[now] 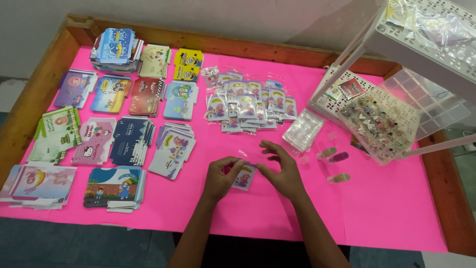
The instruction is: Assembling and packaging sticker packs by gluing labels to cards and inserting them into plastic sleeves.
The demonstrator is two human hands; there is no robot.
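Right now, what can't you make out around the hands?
- Head view: small card partly covered by left hand; print too small.
- Clear sleeve at right hand: edges vanish against pink table.
- Bead tray contents too small.
- White rack cut off by frame edge.

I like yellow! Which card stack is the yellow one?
The yellow stack in the back row, right of the cream stack; the others are blue, purple, pink or red.
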